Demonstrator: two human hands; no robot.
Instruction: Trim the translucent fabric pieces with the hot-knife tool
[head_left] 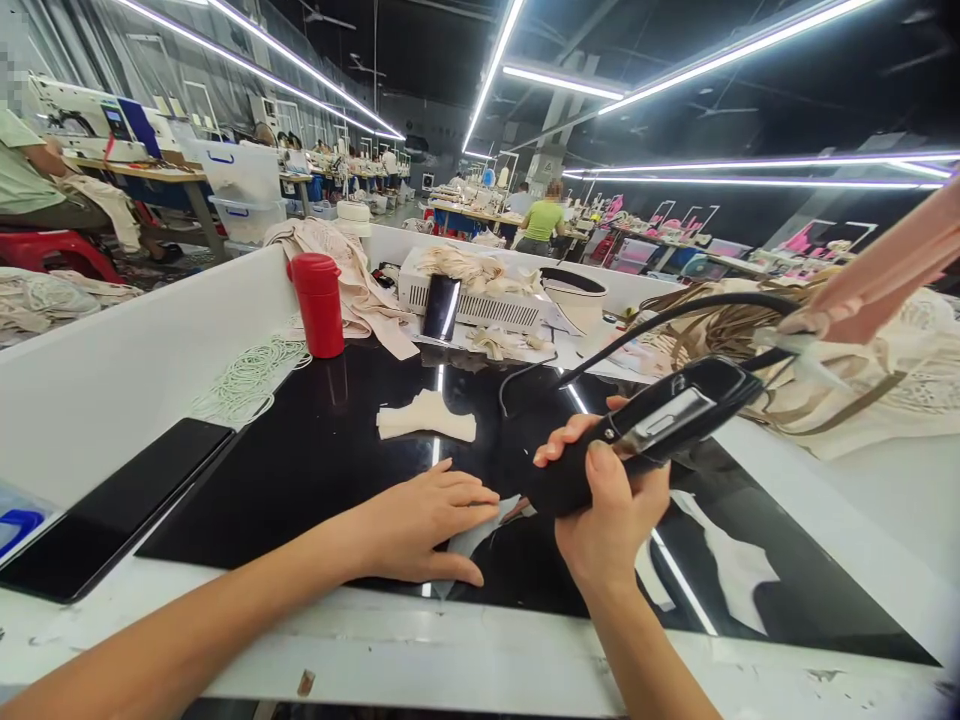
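My right hand (619, 500) is wrapped around a black corded hand tool (671, 410) with a metal plate on its side. The tool's lower end is angled down toward the black glossy board (315, 480). Beside it my left hand (431, 525) lies flat with fingers stretched, over a small light grey piece (480, 530) that it partly covers. Ahead on the board rests a small stack of cream fabric cutouts (426, 415). White cut pieces (731, 560) lie to the right of my right wrist.
A red lidded cup (317, 305) stands at the back left, near pale green cord (251, 375). A dark flat tablet-like device (120, 500) lies at left. Behind are a white vented box (480, 295), a phone (441, 308) and piled fabric (847, 370). The tool's cable (667, 305) arches above the board.
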